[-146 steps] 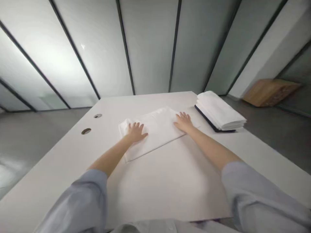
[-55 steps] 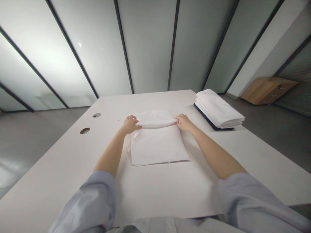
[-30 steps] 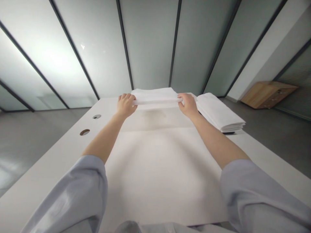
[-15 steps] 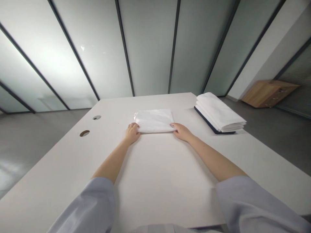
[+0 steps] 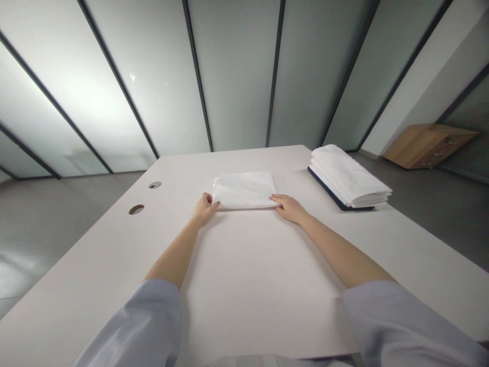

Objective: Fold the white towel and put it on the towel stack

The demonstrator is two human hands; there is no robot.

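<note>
Folded cloth (image 5: pixel 244 189), white, laid flat on table (image 5: pixel 267 285).
Near corners touched by left hand (image 5: pixel 204 209) and right hand (image 5: pixel 290 208), fingers loosely spread, seemingly steadying rather than gripping it.

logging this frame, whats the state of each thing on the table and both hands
folded white cloth: folded flat, lying on the table
left hand: open, fingertips at the cloth's near left corner
right hand: open, fingertips at the cloth's near right corner
stack of white cloths: folded, piled on a dark board
table: white, two round holes at left
</note>
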